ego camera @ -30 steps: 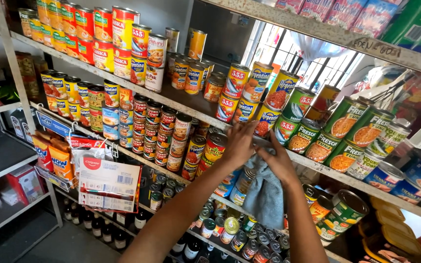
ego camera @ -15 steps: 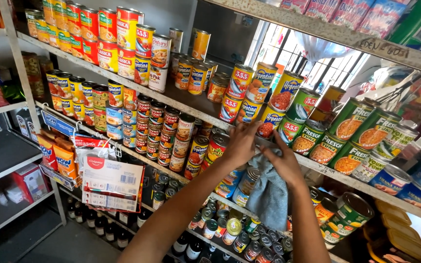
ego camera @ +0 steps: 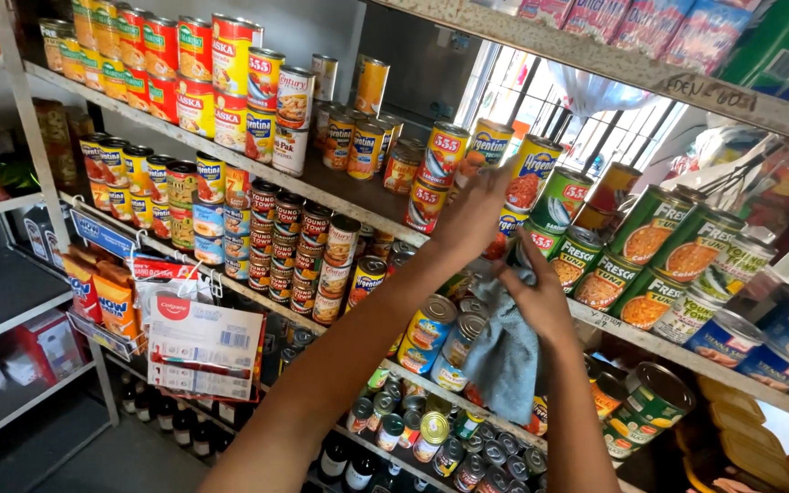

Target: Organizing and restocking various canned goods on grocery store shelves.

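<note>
Both bare forearms rise from the lower edge of the view toward one o'clock, close together and near parallel. The left arm comes up from seven o'clock, long and nearly straight, wrist slightly bent back. The left hand (ego camera: pixel 472 215) sits highest, at about one o'clock from the centre, palm turned away, fingers spread and stretched upward. The right arm climbs from five o'clock, steeper and shorter in view. The right hand (ego camera: pixel 541 297) lies just below and beside the left, at its four o'clock, fingers curled closed in a grip.
</note>
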